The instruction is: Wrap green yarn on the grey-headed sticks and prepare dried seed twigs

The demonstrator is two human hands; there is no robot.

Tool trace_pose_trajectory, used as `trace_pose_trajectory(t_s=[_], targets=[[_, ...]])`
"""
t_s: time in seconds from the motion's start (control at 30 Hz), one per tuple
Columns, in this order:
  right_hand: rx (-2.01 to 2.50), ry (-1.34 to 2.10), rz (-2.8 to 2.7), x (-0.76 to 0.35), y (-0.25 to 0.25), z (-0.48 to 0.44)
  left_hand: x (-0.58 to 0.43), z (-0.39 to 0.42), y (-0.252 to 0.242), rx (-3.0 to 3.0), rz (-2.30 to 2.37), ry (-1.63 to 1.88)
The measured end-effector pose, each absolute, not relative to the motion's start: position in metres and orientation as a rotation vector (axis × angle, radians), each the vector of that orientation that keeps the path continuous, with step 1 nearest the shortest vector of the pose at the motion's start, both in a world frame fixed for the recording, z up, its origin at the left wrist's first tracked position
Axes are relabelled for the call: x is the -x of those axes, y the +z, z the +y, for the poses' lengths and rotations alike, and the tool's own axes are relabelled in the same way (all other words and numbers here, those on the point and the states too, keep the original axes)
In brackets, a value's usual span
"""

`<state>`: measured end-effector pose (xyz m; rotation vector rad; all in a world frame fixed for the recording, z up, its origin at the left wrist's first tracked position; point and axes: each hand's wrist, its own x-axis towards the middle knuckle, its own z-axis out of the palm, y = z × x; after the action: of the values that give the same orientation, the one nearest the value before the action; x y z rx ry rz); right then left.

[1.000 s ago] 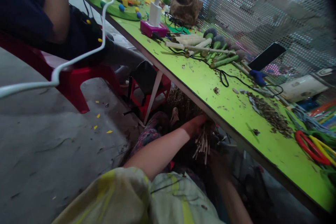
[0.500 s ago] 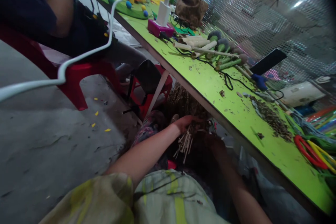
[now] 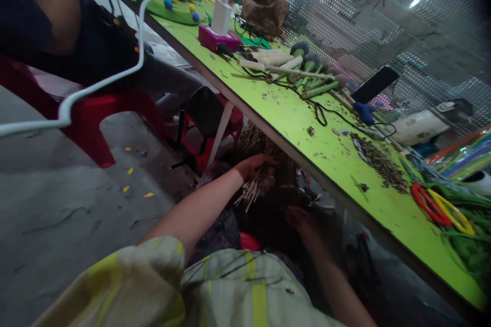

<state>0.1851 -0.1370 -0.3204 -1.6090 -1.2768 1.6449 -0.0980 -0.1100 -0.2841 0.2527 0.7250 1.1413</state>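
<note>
My left hand (image 3: 255, 166) reaches under the green table (image 3: 307, 122) and is closed round a bundle of thin pale sticks (image 3: 251, 190), whose cut ends point down toward me. My right hand (image 3: 303, 219) hangs lower in the dark under the table edge, blurred; its fingers do not show clearly. A heap of dry brown plant material (image 3: 264, 140) lies just behind the left hand beneath the table.
On the table lie rolled pale and green stems (image 3: 299, 69), a black cable (image 3: 326, 112), a phone (image 3: 374, 84), brown debris (image 3: 378, 161), red and yellow rings (image 3: 441, 204), a pink charger block (image 3: 218, 38). Another person sits on a red chair (image 3: 95, 112) at left. A white cable (image 3: 103, 79) crosses the view.
My left hand with the stick bundle has drawn back left and slightly up from under the table. My right hand has come into view and dropped lower.
</note>
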Motion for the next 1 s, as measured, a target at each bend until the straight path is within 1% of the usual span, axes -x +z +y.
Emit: trace_pose_trajectory(t_s=[0.1,0.23,0.53,0.83,1.0], targets=[[1.615,1.638,-1.244,-0.194,-0.325,-0.143,0.109,-0.123,-0.283,-0.231,0.698,0.955],[1.613,1.659,-1.247,-0.194,-0.334,-0.158,0.129,-0.146,-0.276,-0.197,0.62,0.881],[1.561,1.676,-1.298,-0.169,-0.33,-0.17,0.14,-0.138,-0.257,-0.132,0.558,0.929],[1.54,1.635,-1.303,-0.178,-0.332,-0.177,0.155,-0.131,-0.231,-0.133,0.514,1.098],[1.506,1.669,-1.313,-0.17,-0.332,-0.172,0.145,-0.131,-0.222,-0.15,0.542,1.064]])
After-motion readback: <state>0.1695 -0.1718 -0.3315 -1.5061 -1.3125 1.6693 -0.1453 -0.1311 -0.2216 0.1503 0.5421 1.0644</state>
